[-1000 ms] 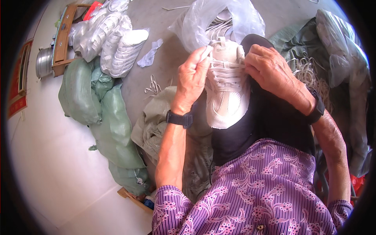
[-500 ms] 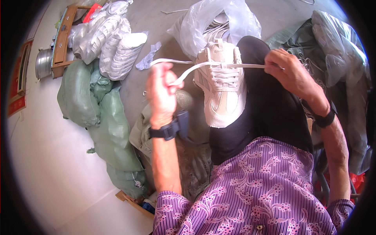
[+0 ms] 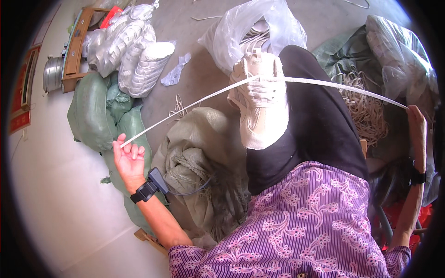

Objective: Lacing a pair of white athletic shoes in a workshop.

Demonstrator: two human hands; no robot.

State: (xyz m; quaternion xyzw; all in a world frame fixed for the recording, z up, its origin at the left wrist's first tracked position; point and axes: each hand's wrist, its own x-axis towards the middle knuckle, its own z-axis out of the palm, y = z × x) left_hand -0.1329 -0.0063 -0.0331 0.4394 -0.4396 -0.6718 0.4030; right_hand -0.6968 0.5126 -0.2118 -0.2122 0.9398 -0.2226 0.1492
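Note:
A white sneaker rests on my lap, sole side down against my black trousers. A flat white lace runs through its upper eyelets and is stretched taut out to both sides. My left hand pinches the left end far out at the left, beside green sacks. My right hand grips the right end far out at the right edge. Both arms are spread wide, and each wrist wears a black band.
A clear plastic bag with more white shoes lies beyond the sneaker. Stacked white soles sit at the upper left by a wooden frame. Green sacks, a grey-green sack and a pile of loose laces surround me.
Both hands moved apart from the sneaker, pulling the lace ends outward. The lace went from slack near the shoe to a long taut line.

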